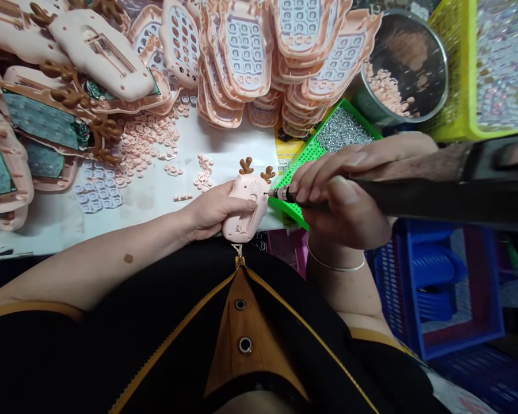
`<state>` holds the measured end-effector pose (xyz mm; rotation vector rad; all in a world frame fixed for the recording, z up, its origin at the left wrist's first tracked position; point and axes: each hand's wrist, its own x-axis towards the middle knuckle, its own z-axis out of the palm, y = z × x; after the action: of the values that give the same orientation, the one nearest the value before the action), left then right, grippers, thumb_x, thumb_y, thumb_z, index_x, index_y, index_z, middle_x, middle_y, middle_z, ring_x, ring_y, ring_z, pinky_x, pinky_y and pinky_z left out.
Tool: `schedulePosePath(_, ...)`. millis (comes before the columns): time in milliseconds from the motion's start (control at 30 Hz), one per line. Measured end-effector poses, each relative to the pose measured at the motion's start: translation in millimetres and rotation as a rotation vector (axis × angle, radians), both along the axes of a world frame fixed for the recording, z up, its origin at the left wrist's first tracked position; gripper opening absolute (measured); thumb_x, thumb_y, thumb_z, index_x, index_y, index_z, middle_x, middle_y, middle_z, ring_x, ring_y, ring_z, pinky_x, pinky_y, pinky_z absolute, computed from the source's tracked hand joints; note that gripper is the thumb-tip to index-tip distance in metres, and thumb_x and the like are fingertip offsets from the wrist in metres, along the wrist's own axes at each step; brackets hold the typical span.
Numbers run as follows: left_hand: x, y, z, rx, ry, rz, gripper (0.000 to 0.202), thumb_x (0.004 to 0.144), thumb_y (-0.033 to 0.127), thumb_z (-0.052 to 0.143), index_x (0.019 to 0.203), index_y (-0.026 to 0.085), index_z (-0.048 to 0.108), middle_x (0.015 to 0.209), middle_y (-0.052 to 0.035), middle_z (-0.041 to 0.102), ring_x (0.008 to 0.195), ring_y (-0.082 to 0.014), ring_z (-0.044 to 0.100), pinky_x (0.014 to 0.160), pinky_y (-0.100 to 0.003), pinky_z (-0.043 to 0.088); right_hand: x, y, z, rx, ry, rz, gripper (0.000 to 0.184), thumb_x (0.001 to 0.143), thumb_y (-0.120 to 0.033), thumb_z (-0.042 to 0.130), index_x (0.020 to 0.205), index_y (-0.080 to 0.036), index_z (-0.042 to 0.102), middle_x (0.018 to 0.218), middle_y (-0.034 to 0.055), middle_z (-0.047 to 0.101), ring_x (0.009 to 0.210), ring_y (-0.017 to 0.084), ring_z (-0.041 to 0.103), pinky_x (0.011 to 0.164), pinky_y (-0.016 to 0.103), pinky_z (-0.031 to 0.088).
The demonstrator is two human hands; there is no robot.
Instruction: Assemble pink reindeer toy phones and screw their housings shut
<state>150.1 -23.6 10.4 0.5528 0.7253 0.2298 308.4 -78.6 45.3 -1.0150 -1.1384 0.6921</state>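
My left hand [212, 210] is wrapped round a pink deer-shaped toy phone [249, 198] with brown antlers, its back facing up and its battery slot showing. The thumb lies across the back of the toy. In my right hand [349, 195] is a dark power screwdriver [414, 198], gripped near its nose. Its bit meets the toy's right edge, close to a corner hole; whether a screw sits there is too small to tell. Just beyond the toy lies a green perforated tray [294, 167] holding a heap of small silver screws [343, 127].
Stacked pink shells with white keypads [248, 52] stand at the back. Half-assembled toys with green circuit boards [38, 115] crowd the left, beside loose pink buttons [149, 141]. At right are a metal bowl [440, 75], a yellow basket [455, 69] and blue crates [494, 287].
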Motion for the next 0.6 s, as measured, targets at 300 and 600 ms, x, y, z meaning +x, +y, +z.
schedulePosePath(300,2.0,0.4,2.7,0.001,0.025,-0.005,0.037,0.069,0.005,0.075,0.104,0.013,0.064,0.088,-0.0021,0.070,0.080,-0.0153,0.064,0.081,-0.031,0.047,3.8,16.9,-7.5,0.326,-0.054,0.228,0.012,0.080,-0.029,0.076,0.081,-0.031,0.065,0.054,-0.0088,0.054,0.038,0.011,0.052,0.035,0.024,0.045)
schedulePosePath(600,1.5,-1.8,1.6,0.036,0.043,0.026,0.033,0.073,0.005,0.074,0.104,0.011,0.064,0.087,-0.0041,0.070,0.078,-0.0152,0.066,0.075,-0.028,0.050,-3.8,11.8,0.9,0.338,-0.051,0.174,0.029,0.083,-0.031,0.074,0.070,-0.028,0.049,0.048,-0.0109,0.043,0.032,0.008,0.040,0.032,0.023,0.038)
